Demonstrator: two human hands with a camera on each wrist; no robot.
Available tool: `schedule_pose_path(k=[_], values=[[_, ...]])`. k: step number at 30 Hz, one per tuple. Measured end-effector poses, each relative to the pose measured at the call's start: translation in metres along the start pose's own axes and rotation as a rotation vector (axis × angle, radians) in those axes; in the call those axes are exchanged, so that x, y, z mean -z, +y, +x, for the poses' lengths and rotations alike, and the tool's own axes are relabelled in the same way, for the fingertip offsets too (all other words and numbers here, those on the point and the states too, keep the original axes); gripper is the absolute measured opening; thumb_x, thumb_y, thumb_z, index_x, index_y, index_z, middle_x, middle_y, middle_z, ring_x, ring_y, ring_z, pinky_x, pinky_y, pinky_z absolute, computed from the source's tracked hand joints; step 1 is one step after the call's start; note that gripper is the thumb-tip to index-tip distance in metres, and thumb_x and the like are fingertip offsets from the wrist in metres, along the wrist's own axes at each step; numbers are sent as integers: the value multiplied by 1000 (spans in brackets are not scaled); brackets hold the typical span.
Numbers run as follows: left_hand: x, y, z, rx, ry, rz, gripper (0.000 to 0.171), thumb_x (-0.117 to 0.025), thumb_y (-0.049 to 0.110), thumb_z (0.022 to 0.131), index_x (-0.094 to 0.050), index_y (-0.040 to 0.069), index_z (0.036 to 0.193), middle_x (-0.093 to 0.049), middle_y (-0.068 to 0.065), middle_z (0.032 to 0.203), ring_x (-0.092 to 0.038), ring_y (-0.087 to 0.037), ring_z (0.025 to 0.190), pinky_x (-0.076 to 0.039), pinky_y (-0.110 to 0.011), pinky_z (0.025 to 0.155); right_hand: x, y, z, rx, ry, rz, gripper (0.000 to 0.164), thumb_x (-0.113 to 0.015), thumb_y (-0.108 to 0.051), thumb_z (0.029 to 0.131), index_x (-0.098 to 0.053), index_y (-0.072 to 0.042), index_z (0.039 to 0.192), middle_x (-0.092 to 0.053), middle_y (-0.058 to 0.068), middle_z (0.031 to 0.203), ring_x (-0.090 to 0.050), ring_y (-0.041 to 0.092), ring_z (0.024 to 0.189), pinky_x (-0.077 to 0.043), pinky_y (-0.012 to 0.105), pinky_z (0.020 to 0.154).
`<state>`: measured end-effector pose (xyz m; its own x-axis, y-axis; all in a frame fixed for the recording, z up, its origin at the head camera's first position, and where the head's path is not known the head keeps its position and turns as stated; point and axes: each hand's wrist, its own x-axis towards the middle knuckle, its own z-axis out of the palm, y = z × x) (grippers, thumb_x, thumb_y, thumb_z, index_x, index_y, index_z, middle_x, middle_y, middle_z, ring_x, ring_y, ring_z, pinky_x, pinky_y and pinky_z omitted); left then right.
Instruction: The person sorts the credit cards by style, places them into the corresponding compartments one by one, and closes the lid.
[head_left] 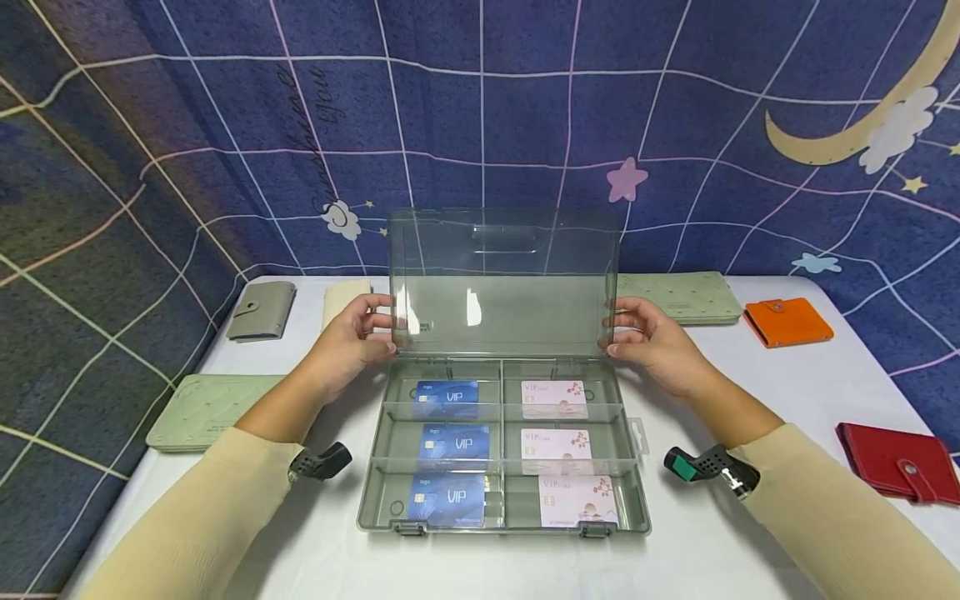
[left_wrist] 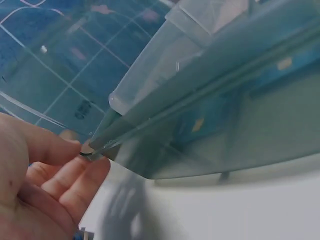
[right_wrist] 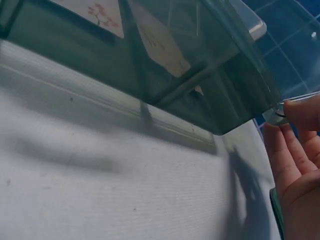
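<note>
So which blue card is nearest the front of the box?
The blue card in the front-left compartment of the box; the middle-left card and back-left card lie farther behind.

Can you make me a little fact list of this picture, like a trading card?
Box: see-through, open, six compartments
Lid: standing up behind the box
Left hand: pinches the lid's left edge, low down
Right hand: pinches its right edge, low down
Blue cards: three, one per left compartment
Pink cards: three, one per right compartment
Far left: grey wallet
Right side: orange wallet, red wallet
</note>
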<state>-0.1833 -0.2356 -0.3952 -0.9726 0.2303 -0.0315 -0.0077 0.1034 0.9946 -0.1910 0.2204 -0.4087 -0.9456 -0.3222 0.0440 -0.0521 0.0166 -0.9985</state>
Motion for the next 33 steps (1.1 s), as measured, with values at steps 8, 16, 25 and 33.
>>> schedule_pose_path(k=[8, 16, 25, 33], values=[[1, 3, 3, -152, 42, 55, 41, -57, -23, 92, -49, -12, 131, -72, -13, 117, -73, -15, 101, -61, -26, 86, 2, -2, 5, 114, 45, -117, 35, -63, 22, 91, -55, 14, 124, -72, 2, 109, -72, 8, 100, -60, 23, 86], [2, 1, -3, -279, 86, 350, 25, -67, -12, 96, -67, -4, 119, -73, -22, 122, -69, -11, 103, -55, -19, 90, 5, -5, -2, 220, 96, -353, 26, -71, 13, 92, -71, 11, 117, -76, 3, 115, -69, 1, 103, -56, 17, 90], [7, -9, -16, -507, 22, 623, 41, -68, -18, 94, -81, 9, 121, -74, -9, 131, -68, -25, 124, -55, -17, 93, 4, 4, -12, 341, 17, -402, 25, -68, 19, 93, -77, 7, 112, -69, 25, 125, -61, 0, 122, -55, 22, 99], [12, -16, -28, -565, -19, 844, 45, -77, -11, 91, -79, 12, 129, -67, -11, 144, -69, -31, 121, -54, -23, 80, 8, 10, -25, 287, 1, -408, 30, -69, 19, 92, -76, 7, 119, -65, 26, 137, -61, -4, 123, -55, 19, 97]])
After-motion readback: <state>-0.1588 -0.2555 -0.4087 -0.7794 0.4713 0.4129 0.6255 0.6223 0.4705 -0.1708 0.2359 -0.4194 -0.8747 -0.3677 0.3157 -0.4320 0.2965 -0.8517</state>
